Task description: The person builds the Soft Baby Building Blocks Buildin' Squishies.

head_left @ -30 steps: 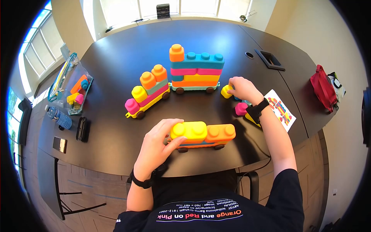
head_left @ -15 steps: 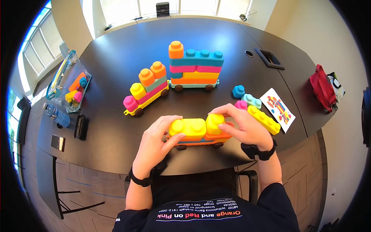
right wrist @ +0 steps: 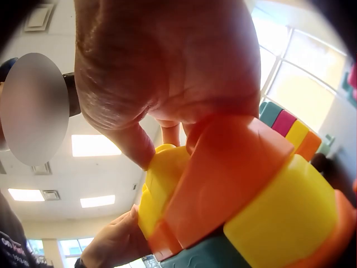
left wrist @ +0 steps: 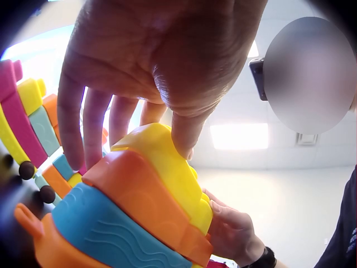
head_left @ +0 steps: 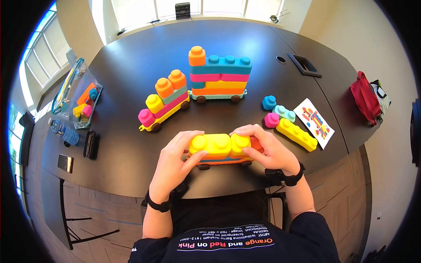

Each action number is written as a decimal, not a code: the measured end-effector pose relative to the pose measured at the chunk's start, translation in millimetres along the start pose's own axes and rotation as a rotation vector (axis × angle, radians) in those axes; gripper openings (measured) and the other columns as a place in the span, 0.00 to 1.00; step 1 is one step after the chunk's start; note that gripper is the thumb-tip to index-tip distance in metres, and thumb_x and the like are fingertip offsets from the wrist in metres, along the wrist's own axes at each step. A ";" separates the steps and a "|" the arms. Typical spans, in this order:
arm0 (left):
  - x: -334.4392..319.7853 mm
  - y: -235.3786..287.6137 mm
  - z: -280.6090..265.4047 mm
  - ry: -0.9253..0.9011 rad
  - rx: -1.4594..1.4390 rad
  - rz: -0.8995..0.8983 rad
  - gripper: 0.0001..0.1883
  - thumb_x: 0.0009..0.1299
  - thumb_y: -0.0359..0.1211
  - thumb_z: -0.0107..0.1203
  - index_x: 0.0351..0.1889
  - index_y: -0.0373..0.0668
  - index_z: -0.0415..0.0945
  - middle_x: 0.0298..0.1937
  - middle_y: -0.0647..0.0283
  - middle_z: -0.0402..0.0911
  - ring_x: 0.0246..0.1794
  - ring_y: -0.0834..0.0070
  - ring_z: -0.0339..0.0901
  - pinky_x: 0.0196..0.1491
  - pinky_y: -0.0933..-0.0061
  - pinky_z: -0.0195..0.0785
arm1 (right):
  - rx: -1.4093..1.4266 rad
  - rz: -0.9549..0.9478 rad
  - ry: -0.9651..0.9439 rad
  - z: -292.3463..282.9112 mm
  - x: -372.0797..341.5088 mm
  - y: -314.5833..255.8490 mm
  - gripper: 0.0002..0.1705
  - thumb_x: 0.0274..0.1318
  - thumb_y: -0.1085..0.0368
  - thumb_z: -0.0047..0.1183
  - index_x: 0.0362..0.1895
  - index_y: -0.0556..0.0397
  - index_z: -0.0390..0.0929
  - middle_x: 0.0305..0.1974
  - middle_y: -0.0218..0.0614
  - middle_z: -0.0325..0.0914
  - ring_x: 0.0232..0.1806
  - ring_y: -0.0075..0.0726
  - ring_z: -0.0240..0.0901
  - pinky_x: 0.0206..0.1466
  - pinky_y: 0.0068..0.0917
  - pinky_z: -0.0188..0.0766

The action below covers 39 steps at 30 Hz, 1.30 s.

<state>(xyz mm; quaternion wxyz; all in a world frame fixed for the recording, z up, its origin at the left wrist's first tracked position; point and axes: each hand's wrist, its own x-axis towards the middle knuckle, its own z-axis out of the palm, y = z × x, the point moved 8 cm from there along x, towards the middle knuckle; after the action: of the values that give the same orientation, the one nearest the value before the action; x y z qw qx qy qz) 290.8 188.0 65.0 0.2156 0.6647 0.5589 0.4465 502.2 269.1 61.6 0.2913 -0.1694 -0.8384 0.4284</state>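
In the head view, a toy block wagon stands near the table's front edge. My left hand (head_left: 172, 158) holds its long yellow block (head_left: 212, 143), with the thumb on the near side and fingers on the far side. Beside that block, my right hand (head_left: 274, 149) pinches a small yellow block (head_left: 240, 143) atop the wagon's right half. An orange block (left wrist: 131, 181) and a blue block (left wrist: 106, 220) lie underneath in the left wrist view. The right wrist view shows an orange block (right wrist: 231, 173) under my palm, with another yellow block (right wrist: 284, 215) lower down.
Two built wagons stand behind: a stepped one (head_left: 169, 105) and a tall one (head_left: 221, 79). Right of my hands lie a long yellow block (head_left: 296, 134), a pink block (head_left: 271, 119), and blue ones beside a picture sheet (head_left: 315, 122). A clear bag (head_left: 81, 94) and bottle (head_left: 64, 131) stand left.
My right hand has brought the small yellow block from the loose blocks on the right onto the wagon, against the long yellow block. The left hand has kept its hold.
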 end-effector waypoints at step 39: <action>0.8 -3.7 -3.7 0.000 -0.009 0.023 0.22 0.71 0.32 0.69 0.62 0.42 0.80 0.57 0.56 0.85 0.53 0.61 0.85 0.51 0.67 0.81 | -0.543 0.243 0.357 -125.8 40.9 55.0 0.17 0.54 0.64 0.71 0.45 0.60 0.82 0.39 0.43 0.89 0.40 0.40 0.87 0.46 0.36 0.83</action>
<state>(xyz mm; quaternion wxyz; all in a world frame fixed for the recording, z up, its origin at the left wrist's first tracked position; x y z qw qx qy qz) 285.7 189.1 64.3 0.2133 0.6702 0.5490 0.4516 552.2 400.5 88.9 0.3246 -0.4117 -0.8312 0.1850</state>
